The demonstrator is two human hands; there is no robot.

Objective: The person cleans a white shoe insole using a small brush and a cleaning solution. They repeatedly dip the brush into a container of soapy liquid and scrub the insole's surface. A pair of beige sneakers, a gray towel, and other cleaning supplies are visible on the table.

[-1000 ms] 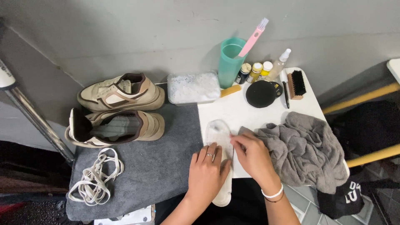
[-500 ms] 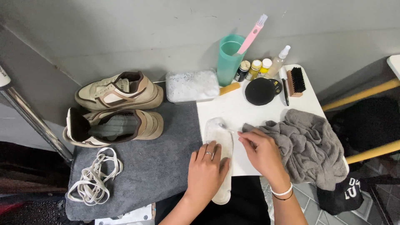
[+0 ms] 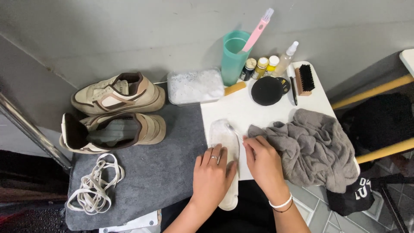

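Two bare hands at near centre work on a white insole (image 3: 224, 142) lying lengthwise across the seam between the grey mat (image 3: 159, 172) and the white tabletop (image 3: 250, 108), its heel end hanging off the near edge. Left hand (image 3: 211, 179) lies flat on the insole, fingers spread, pinning it down, no closed grip. Right hand (image 3: 264, 162) sits just right of the insole with fingers pinched around something thin; looks like a brush handle running toward the insole's far end, but it is too small to tell for sure. Grey towel (image 3: 310, 146) touches the right hand's far side.

Judgement on doing this well: keep the left palm pressing mid-insole so it doesn't slide, and keep strokes along its length, since the overhanging heel could flex.

Far side: teal cup (image 3: 235, 54) with pink toothbrush (image 3: 256, 30), three small bottles (image 3: 261, 67), spray bottle (image 3: 286, 56), black round tin (image 3: 267, 89), bristle brush (image 3: 305, 80), clear tub of white stuff (image 3: 194, 86). Left: two beige sneakers (image 3: 116, 112), laces out, white laces (image 3: 95, 185) piled near left.

Hard to see: tool tip under the fingers, insole's middle under the left hand, dark bag at right edge cut off
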